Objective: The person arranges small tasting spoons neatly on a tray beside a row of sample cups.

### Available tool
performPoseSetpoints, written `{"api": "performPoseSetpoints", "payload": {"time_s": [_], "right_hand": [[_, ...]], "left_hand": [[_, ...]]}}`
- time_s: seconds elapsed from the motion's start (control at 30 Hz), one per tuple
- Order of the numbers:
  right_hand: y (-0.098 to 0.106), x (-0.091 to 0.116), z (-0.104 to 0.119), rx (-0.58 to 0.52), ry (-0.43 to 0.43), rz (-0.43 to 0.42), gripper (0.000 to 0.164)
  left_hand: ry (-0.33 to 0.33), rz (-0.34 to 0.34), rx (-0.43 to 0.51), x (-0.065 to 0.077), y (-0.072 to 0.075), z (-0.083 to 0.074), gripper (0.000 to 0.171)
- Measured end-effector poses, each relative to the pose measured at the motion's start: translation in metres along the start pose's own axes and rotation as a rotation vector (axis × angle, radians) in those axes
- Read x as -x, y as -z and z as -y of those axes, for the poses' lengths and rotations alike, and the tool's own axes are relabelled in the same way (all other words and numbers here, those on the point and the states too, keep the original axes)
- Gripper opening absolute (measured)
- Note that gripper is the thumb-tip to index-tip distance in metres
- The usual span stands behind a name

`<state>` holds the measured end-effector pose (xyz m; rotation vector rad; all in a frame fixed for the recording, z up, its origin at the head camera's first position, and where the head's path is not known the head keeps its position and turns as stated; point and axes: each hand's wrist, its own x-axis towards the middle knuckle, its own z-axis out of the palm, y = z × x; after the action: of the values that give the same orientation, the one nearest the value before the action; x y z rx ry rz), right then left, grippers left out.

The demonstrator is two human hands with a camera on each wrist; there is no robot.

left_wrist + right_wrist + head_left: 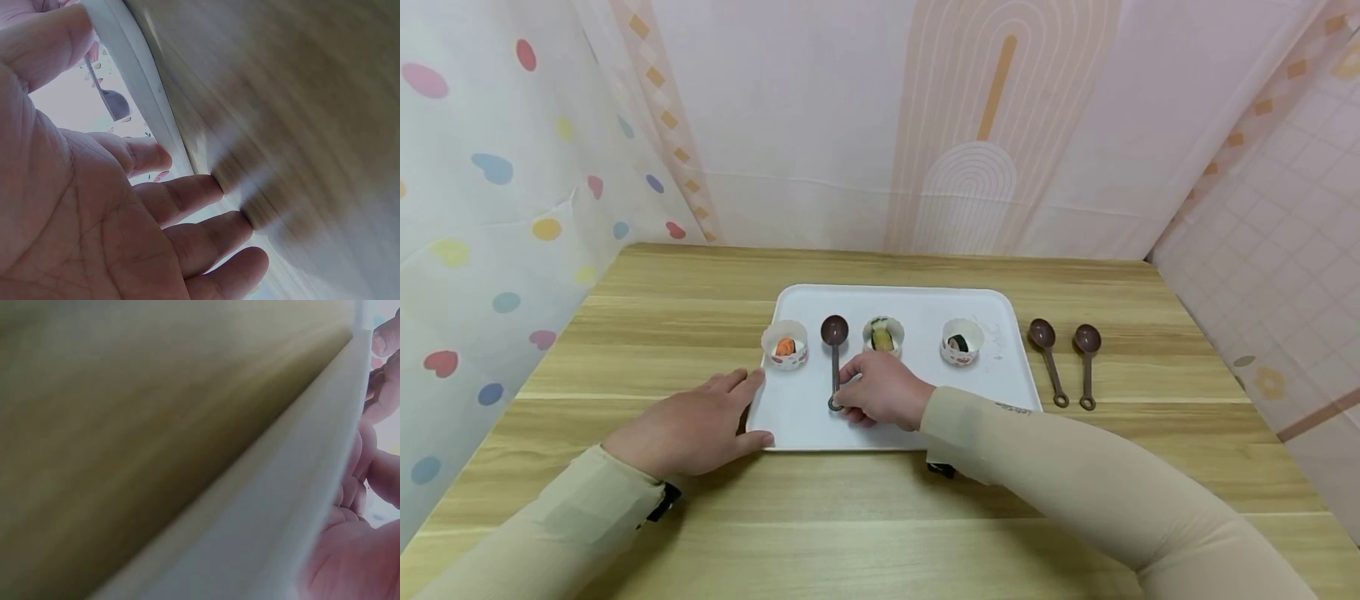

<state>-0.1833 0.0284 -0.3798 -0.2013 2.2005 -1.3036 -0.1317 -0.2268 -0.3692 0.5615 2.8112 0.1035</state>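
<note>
A white tray (pixel 917 304) lies on the table. On it, between the left and middle paper cups, is a brown measuring spoon (pixel 834 332) with a round bowl and a ringed handle. My right hand (pixel 883 387) pinches that handle near its ring. My left hand (pixel 692 425) rests at the tray's left edge, its fingers extended and the thumb at the front left corner. The left paper cup (pixel 789 361) has an orange piece in it, the middle cup (pixel 894 331) a yellow-green piece, and the right cup (pixel 958 358) a dark-rimmed piece.
Two more brown measuring spoons, a nearer one (pixel 1042 335) and an outer one (pixel 1087 339), lie on the wooden table (pixel 700 283) right of the tray. Patterned curtains (pixel 805 125) hang behind and at both sides.
</note>
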Motion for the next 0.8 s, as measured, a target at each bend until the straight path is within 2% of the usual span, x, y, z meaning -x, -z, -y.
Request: {"api": "performPoseSetpoints", "payload": {"time_s": [0.27,0.8], "right_hand": [[-0.0006,-0.0017,0.0014,-0.026,-0.036,0.003,0.012],[-0.0055,-0.0042,0.0032,0.022,-0.055,-0.007,0.005]], "left_hand": [[-0.003,-0.005,-0.007,-0.0015,0.0003,-0.0001,0.097],[0.007,0.008,-0.001,-0.0008,-0.0001,0.0010,0.097]]}}
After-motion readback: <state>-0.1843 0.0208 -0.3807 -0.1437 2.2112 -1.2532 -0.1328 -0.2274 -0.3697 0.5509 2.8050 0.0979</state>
